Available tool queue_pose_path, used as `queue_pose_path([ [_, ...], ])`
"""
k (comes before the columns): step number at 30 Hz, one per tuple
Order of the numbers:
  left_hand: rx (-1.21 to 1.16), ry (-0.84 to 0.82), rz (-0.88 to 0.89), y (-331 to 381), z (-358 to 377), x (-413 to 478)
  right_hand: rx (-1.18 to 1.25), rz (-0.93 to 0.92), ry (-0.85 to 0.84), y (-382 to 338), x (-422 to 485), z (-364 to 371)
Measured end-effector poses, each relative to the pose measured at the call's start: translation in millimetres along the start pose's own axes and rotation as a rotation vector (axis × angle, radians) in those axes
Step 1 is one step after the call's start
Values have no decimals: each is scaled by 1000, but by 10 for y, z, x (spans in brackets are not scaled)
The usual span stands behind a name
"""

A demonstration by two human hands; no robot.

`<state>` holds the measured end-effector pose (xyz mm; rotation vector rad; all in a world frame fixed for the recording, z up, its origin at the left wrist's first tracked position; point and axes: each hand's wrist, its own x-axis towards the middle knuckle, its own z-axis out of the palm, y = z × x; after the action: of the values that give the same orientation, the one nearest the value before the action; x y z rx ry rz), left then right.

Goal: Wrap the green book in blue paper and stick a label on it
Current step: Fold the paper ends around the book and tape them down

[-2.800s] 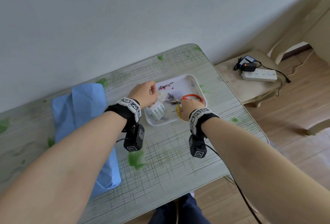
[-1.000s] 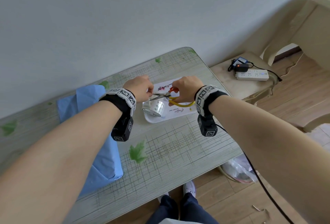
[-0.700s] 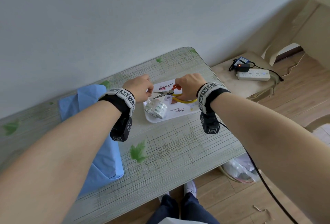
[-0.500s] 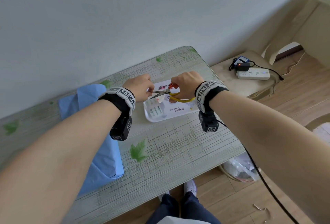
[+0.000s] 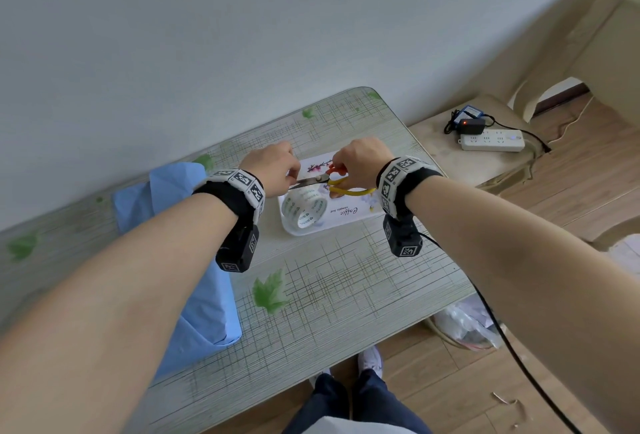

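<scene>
The right hand (image 5: 360, 162) grips the scissors (image 5: 322, 180). The left hand (image 5: 272, 169) is pinched at the blades, on what I cannot tell. The blue paper (image 5: 204, 316) lies left on the desk (image 5: 346, 295). It seems thin and easily creased, so better to hold its firmer edges.

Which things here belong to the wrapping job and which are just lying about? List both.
In use: blue paper, tape roll in the white tray, scissors gripped by the right hand, left hand with fingers pinched by the blade tips.
Lying about: power strip, charger, plastic bag on the floor.
</scene>
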<state>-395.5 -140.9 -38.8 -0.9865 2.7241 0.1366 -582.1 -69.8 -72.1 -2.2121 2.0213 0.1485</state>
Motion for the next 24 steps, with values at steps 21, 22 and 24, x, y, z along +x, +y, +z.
queue_pose_path([
  [21, -136, 74, -8, 108, 49, 65, 49, 373, -256, 197, -199, 402],
  [22, -156, 76, -6, 121, 85, 70, 51, 374, -298, 187, -204, 412],
  [24, -196, 72, -4, 154, 172, 75, 77, 342, -396, 132, -196, 459],
])
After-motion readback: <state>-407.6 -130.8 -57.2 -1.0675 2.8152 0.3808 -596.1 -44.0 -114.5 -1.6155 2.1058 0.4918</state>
